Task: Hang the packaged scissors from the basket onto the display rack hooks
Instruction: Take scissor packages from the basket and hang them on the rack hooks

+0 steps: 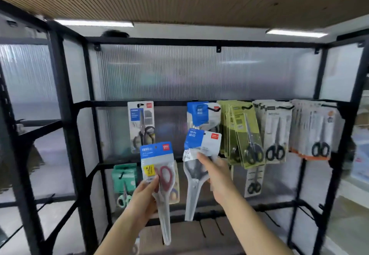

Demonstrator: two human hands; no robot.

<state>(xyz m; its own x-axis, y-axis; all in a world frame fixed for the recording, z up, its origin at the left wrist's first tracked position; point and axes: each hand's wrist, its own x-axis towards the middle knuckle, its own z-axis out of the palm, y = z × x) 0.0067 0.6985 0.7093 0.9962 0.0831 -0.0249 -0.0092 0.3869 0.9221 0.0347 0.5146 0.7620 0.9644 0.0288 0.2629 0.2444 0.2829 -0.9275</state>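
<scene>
Right hand point(216, 176): fingers and thumb clamped on the middle of a blue-topped pack point(196, 166), raised in front of the rack's upper rail.
Left hand point(144, 191): pinching the red-handled pack point(159, 174) near its handles, lower and further towards the rack's left post.
Long axis: both packs hang upright, card header up, blade tips down.
Target hook point(214, 109): on the upper rail point(111, 103), directly above the right-hand pack; a matching blue pack point(199, 115) already hangs there.
Key relation: the header of the right-hand pack sits just below the hook, so a short lift and a push towards the back panel should thread it.
Nearer hand: the right, judged by the header's closeness to the rail.
Hang hole: blurred; its line-up with the hook tip cannot be told.
Other stock: green packs point(242, 132) and white packs point(276, 130) towards the rail's right end.
Basket: not in view.
</scene>
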